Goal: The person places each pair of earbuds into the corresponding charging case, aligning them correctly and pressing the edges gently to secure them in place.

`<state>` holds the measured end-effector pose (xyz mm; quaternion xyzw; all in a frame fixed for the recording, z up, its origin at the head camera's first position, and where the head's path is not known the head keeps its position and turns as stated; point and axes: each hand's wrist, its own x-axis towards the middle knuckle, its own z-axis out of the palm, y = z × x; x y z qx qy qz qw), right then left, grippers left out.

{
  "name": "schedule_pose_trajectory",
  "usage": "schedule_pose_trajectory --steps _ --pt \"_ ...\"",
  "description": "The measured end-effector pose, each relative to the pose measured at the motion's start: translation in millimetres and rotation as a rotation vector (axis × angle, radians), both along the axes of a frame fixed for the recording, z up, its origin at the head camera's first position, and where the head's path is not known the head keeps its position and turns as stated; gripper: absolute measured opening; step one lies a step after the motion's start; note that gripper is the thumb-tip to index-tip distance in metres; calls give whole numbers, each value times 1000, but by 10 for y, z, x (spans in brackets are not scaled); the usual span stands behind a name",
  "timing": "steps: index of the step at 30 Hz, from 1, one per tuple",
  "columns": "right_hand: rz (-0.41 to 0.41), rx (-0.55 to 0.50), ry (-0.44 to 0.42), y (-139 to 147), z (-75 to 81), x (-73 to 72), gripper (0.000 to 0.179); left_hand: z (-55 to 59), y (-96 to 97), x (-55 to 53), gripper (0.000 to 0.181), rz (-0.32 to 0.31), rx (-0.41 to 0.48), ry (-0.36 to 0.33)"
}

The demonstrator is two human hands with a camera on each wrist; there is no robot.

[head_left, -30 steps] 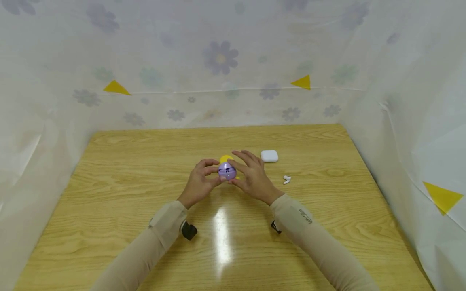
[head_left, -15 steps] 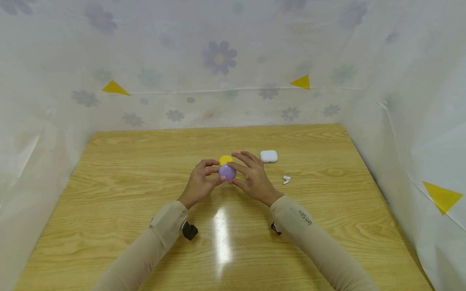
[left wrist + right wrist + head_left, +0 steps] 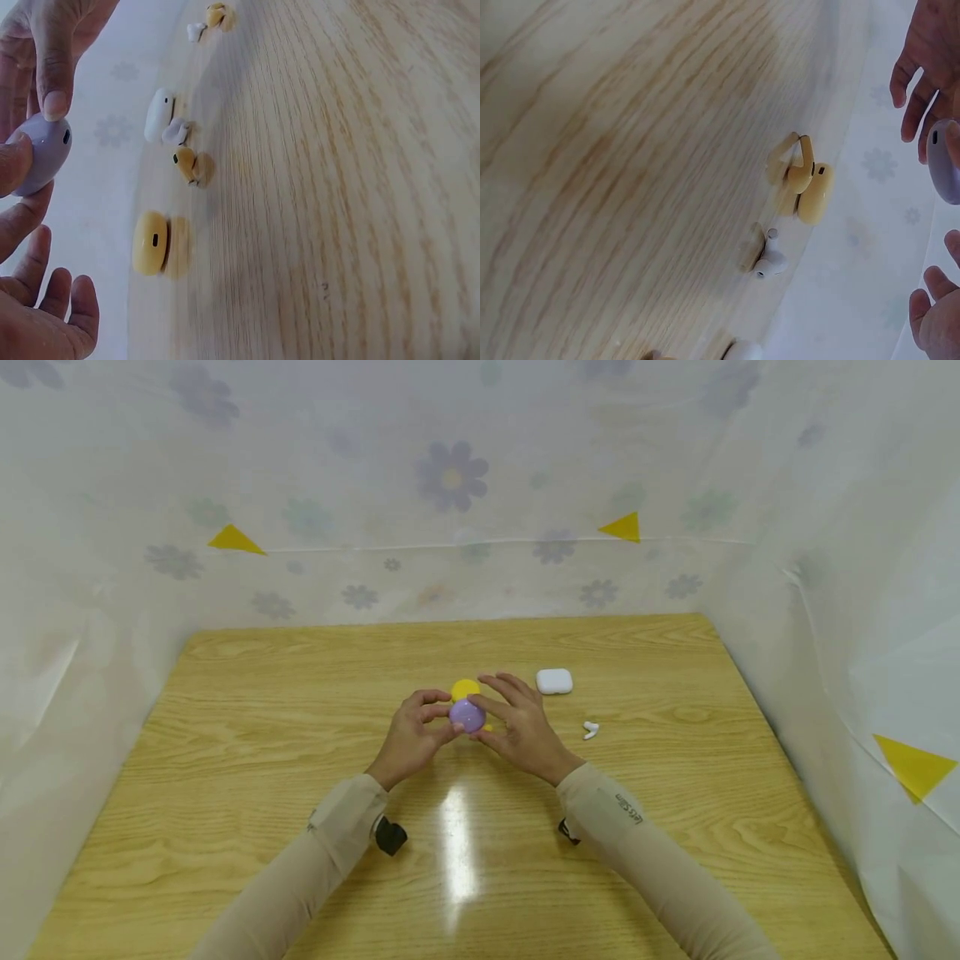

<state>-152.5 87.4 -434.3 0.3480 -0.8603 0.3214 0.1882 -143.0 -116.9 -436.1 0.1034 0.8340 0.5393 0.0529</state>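
Observation:
A purple earbud case (image 3: 468,716), lid down, is held up between both hands over the table. My left hand (image 3: 412,737) pinches its left side between thumb and fingers. From the right, my right hand (image 3: 525,727) grips it, thumb at the near edge and index finger on top, other fingers spread. In the left wrist view the purple case (image 3: 51,154) shows a small dark slot. Behind it stands a yellow earbud case (image 3: 465,690), partly covered in the head view. A yellow earbud (image 3: 185,163) lies close by on the wood.
To the right on the wooden table (image 3: 300,710) are a white earbud case (image 3: 554,682) and a white earbud (image 3: 591,731). The left wrist view also has another yellow earbud (image 3: 215,14) beside a white one. A flowered sheet (image 3: 360,485) hangs behind the table.
One second ago the purple case's lid stood partly raised with dark openings inside; half a second ago it was down, as now. Both hands have stayed nearly in place.

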Motion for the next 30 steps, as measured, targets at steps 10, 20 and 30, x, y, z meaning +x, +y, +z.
schedule_pose_trajectory --steps 10,20,30 --pt "-41 27 8 58 -14 -8 54 -57 -157 -95 31 74 -165 -34" --pt "-52 15 10 109 -29 -7 51 -159 -517 -237 37 154 -299 -124" --pt "-52 5 24 141 -68 -22 44 -207 -781 -340 40 166 -415 -155"
